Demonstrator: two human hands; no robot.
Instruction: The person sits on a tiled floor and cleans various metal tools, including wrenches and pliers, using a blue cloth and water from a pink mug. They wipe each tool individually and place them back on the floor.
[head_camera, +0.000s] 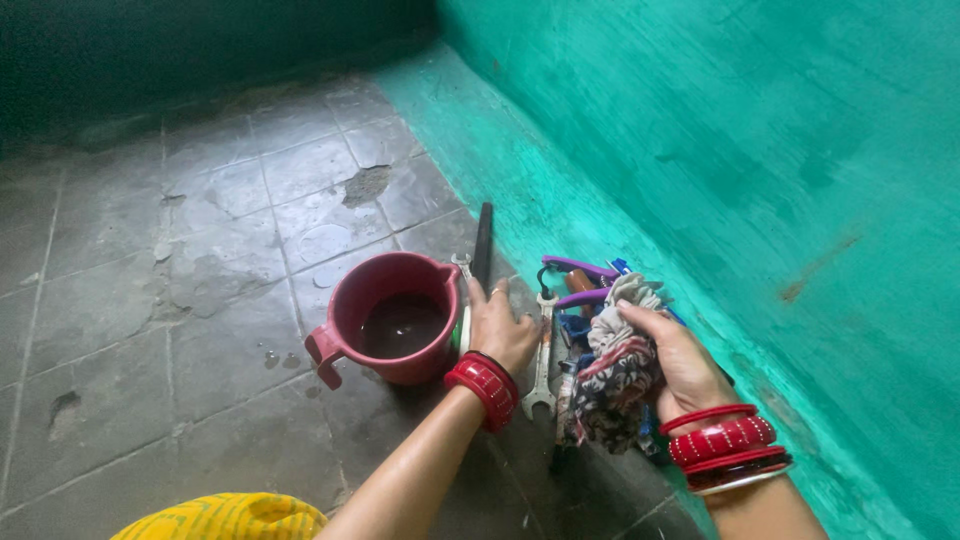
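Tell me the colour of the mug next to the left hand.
The mug is dark red, maroon-like, seen in the head view, beside the left hand.

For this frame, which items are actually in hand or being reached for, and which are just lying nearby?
In hand:
- patterned cloth, bunched in the right hand
- spanner by the mug, under the left hand

Lying about:
- dark red mug with dark liquid
- second spanner
- purple-handled pliers
- long dark bar
- grey tiled floor
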